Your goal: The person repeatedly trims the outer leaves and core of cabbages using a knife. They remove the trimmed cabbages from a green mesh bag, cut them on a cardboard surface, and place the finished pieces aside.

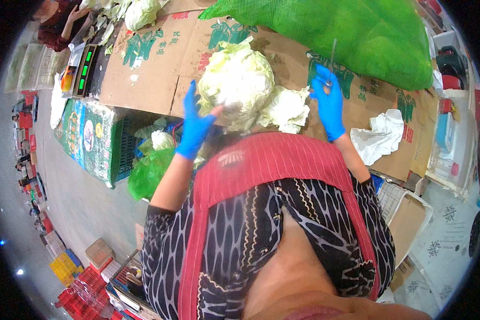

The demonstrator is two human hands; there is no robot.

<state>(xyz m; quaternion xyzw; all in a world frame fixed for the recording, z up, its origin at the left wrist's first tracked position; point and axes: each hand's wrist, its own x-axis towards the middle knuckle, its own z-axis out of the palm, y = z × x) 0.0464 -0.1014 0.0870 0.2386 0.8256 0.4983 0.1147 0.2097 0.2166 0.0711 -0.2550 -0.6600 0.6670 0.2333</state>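
Note:
A pale green cabbage sits on the cardboard in front of me, with a loose outer leaf lying at its right. My left hand, in a blue glove with the thumb tip bare, is spread at the cabbage's left side. Its thumb is at the lower edge of the head; whether it touches is hard to tell. To the right of the leaf, my gloved right hand holds a thin metal tool, seen edge-on and pointing away from me, possibly a knife.
A green mesh sack of round produce fills the far right. Crumpled white paper lies on the cardboard. A digital scale stands at the left, near another person's hand and another cabbage. Below the edge hangs green netting.

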